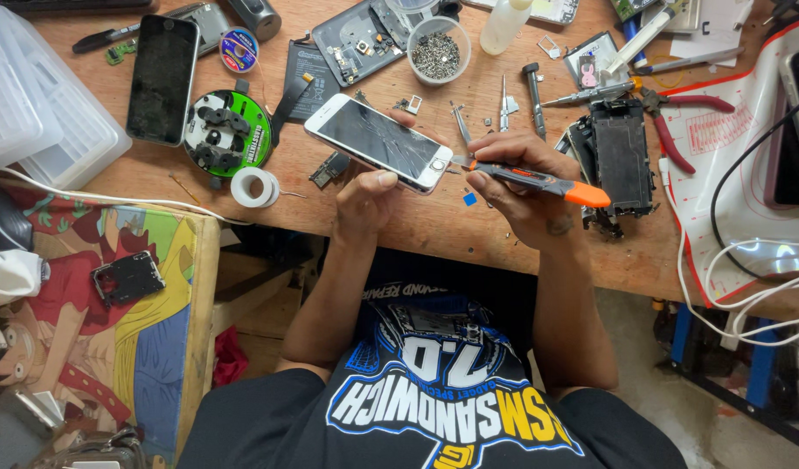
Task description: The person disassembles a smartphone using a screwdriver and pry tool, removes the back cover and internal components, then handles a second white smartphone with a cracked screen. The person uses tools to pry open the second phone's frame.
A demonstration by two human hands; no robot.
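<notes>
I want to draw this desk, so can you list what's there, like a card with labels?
Left hand: holds a white phone with cracked glass
Right hand: holds an orange and grey tool, tip at the phone's bottom end
Table: wood, cluttered
Nearby: black phone, tape roll, screw cup, red pliers

Bare forearms, black short-sleeved T-shirt (434, 391) with blue, white and yellow printed graphic.

Single head-worn view, angled steeply downward over wooden workbench (434, 230), close range, left hand (369, 195) and right hand (521, 182) near frame centre, wearer's torso along lower edge, bench filling upper half
</notes>
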